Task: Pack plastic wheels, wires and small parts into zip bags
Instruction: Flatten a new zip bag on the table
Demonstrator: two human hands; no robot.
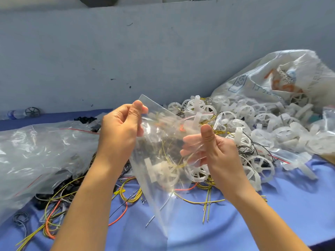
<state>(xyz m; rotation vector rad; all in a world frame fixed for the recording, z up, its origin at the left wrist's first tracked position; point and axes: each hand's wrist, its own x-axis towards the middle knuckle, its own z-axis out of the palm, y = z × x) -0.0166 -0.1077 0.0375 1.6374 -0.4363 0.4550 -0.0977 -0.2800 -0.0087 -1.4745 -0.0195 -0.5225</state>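
Observation:
I hold a clear zip bag (157, 145) up over the blue table (199, 223). My left hand (121, 127) pinches its upper left edge between thumb and fingers. My right hand (210, 147) grips the bag's right side, thumb in front and fingers showing through the plastic behind. Inside the bag lie a white plastic wheel (163, 171), a white part and yellow wire. A heap of white plastic wheels (253, 124) lies to the right. Loose yellow, orange and black wires (130, 194) are spread on the table below the bag.
A large clear plastic bag (36, 151) lies crumpled at the left. A big white printed sack (272, 78) stands at the back right. A water bottle (15, 114) and a dark wheel (32, 111) sit by the grey wall at far left.

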